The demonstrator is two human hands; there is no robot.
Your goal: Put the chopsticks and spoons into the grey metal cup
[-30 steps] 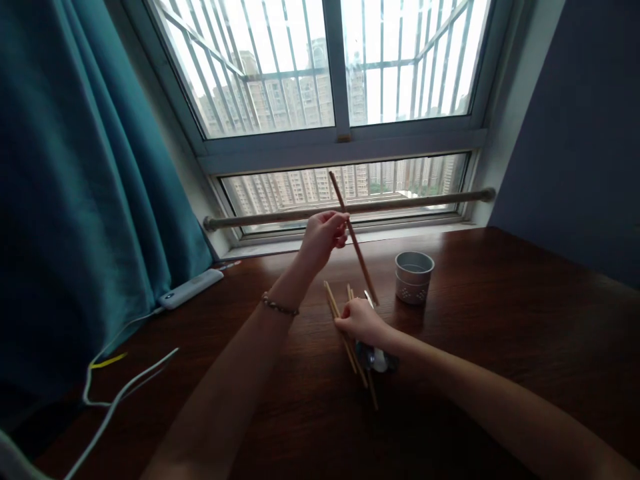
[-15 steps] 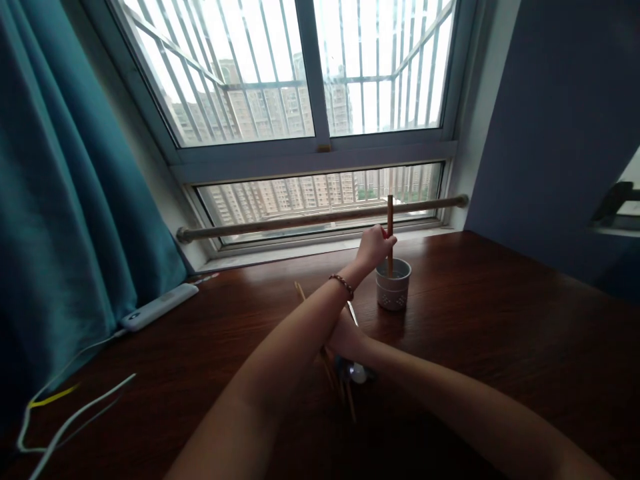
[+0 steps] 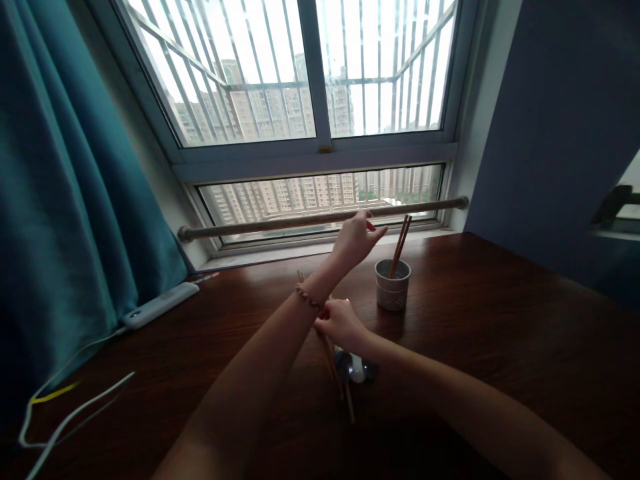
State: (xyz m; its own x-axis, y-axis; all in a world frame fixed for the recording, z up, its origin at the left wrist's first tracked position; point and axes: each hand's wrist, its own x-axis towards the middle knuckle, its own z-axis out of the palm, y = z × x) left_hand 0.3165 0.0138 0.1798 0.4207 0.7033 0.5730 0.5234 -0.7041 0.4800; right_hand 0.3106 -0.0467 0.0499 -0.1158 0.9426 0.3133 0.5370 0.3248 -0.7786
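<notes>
Chopsticks (image 3: 400, 244) now stand leaning in the grey cup (image 3: 393, 285), their tops tilted toward the window; half a second ago the left hand (image 3: 356, 239) was lowering one into that cup. That hand has since let go and hovers just left of the cup, above its rim, fingers spread and holding nothing. So one more stick is stowed, and the loose bundle (image 3: 336, 363) on the tabletop (image 3: 500, 333) is the lot not yet put in.

The right hand (image 3: 341, 322) rests on that bundle, in front of the cup and to its left, fingers curled down over the sticks; whether it pinches one or only presses on them cannot be told. A small shiny object (image 3: 356, 368) lies beside the bundle, nearer the person than the cup.

Right of the cup the tabletop runs bare to the blue wall. Behind the cup a rail (image 3: 280, 221) crosses before the window. Far left of it, a power strip (image 3: 160, 304) and cables (image 3: 75, 413) lie by the curtain (image 3: 75, 200).
</notes>
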